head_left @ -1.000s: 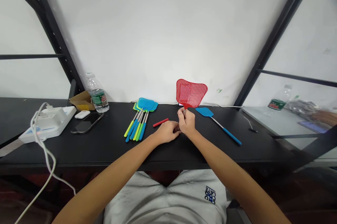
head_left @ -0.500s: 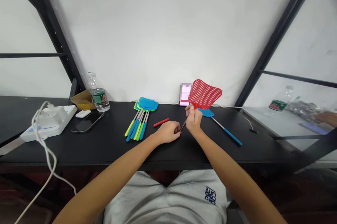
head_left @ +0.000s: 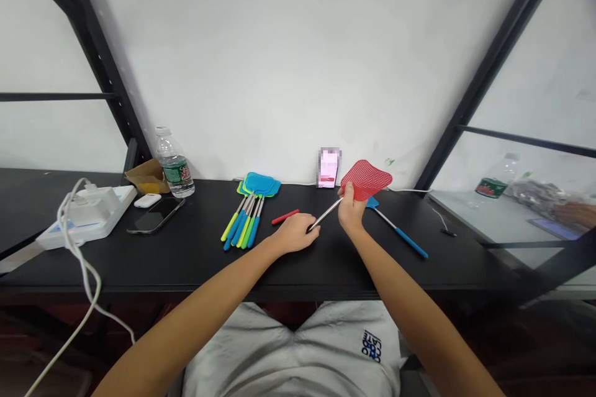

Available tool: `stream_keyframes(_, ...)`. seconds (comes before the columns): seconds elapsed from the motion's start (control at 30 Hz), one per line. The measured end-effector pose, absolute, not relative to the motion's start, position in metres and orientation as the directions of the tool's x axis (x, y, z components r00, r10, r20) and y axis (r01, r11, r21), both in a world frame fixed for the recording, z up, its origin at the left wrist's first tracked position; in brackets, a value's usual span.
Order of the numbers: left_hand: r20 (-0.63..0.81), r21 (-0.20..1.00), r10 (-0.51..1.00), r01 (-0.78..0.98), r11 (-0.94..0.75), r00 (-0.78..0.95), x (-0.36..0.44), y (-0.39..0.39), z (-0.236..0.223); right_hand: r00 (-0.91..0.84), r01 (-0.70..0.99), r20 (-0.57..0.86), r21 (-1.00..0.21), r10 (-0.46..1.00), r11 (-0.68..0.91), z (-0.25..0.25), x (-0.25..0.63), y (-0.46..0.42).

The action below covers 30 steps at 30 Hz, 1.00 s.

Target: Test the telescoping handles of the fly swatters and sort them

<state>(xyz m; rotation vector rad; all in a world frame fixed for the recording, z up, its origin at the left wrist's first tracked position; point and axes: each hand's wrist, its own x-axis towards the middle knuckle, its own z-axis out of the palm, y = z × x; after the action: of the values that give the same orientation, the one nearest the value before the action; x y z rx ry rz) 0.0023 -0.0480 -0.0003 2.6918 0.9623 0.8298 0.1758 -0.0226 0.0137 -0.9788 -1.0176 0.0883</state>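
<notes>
A red mesh fly swatter (head_left: 367, 177) is held between my hands, its bare metal rod (head_left: 328, 211) slanting over the black table. My right hand (head_left: 352, 209) is closed on the base of the red head, thumb against the mesh. My left hand (head_left: 297, 233) is closed around the rod's lower end; a dark tip shows at the fingers. Just beyond that hand lies a loose red handle sleeve (head_left: 285, 217). To the left is a pile of several blue and green fly swatters (head_left: 251, 210). One blue fly swatter (head_left: 404, 241) lies to the right.
A phone (head_left: 328, 167) stands against the wall. Leftward are a water bottle (head_left: 174, 167), a cardboard box (head_left: 149, 177), a dark phone (head_left: 156, 215), a white earbud case (head_left: 148, 200) and a power strip (head_left: 88, 217) with cables. Another person's hand (head_left: 577, 213) shows beyond the right frame.
My right hand has moved slightly right and down with the red head, which now tilts flatter. More metal rod shows between my hands. My left hand has stayed nearly in place.
</notes>
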Motion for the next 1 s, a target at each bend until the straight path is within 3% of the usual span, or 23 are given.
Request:
stream_keyframes(0.2,0.443,0.419,0.661,0.511,-0.75,0.606,0.001,-0.047,0.001,0.435,0.439,0.699,-0.715,0.567,0.545,0.008,0.169,-0.026)
stream_keyframes(0.57,0.446,0.611,0.766,0.467,-0.639,0.463,0.003,-0.044,0.003,0.098,0.466,0.449,-0.809,0.888,0.358,-0.012,0.167,-0.016)
stream_keyframes(0.7,0.425,0.631,0.776,0.462,-0.623,0.467,0.004,-0.04,0.001,-0.072,0.556,0.436,-0.729,0.897,0.399,-0.015,0.164,-0.017)
stream_keyframes(1.0,0.428,0.615,0.781,0.486,-0.621,0.456,0.005,-0.036,-0.002,-0.086,0.625,0.454,-0.668,0.887,0.403,-0.012,0.163,-0.021)
